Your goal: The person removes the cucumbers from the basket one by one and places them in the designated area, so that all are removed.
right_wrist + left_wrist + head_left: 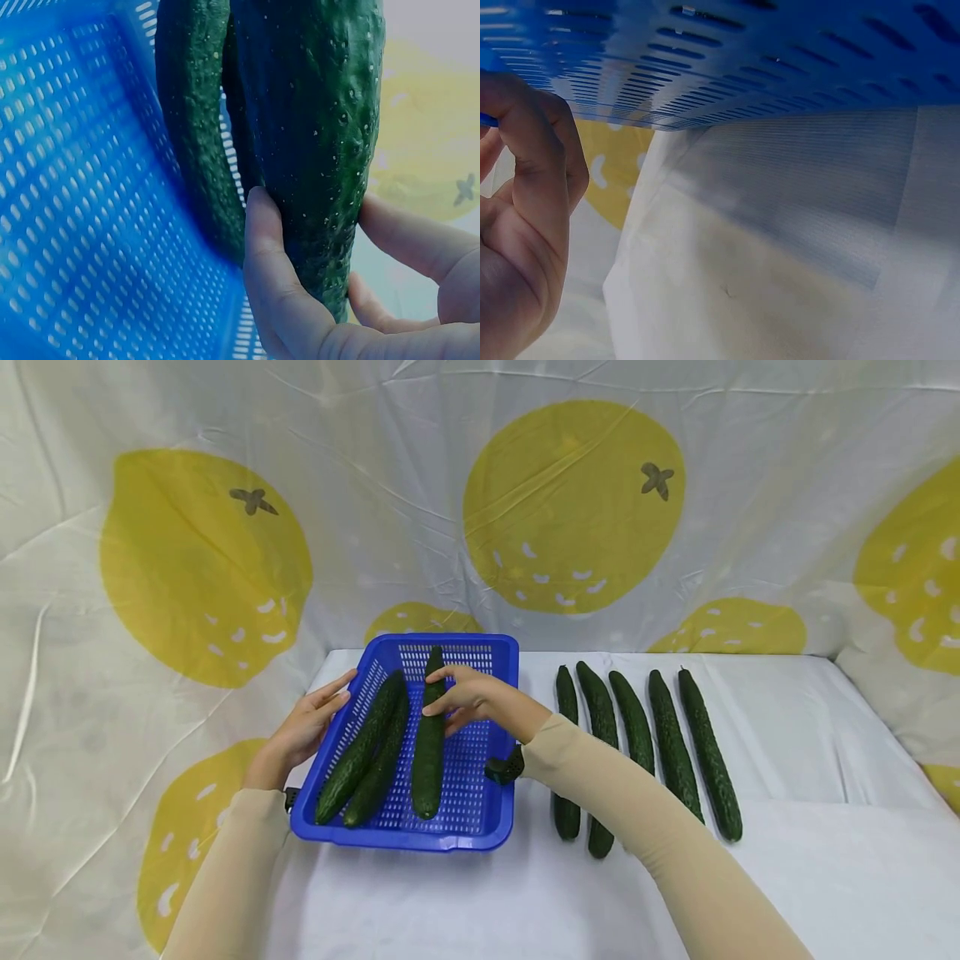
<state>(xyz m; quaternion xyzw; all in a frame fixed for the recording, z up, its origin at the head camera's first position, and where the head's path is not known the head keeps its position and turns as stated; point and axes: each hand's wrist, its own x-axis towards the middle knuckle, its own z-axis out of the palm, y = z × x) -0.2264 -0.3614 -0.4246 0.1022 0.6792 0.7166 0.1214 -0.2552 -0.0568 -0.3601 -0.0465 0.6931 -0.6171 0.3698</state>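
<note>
My right hand (468, 697) grips a dark green cucumber (428, 760) over the blue plastic basket (405, 841), thumb and fingers on opposite sides of its upper part. Close up in the right wrist view, the cucumber (315, 112) is bumpy, with fingers (281, 281) against it. Two other cucumbers (363, 752) lie side by side along the basket's left wall. At the basket's upper left rim, my left hand (307, 727) holds the edge. Bent fingers (540, 150) show beside the slotted wall in the left wrist view, where the fingertips are partly out of frame.
Several more cucumbers (708, 756) lie in a row on the white cloth-covered table (840, 860), right of the basket. My right forearm (637, 806) passes over some of them. A white curtain (390, 485) printed with yellow lemons hangs behind and at the sides.
</note>
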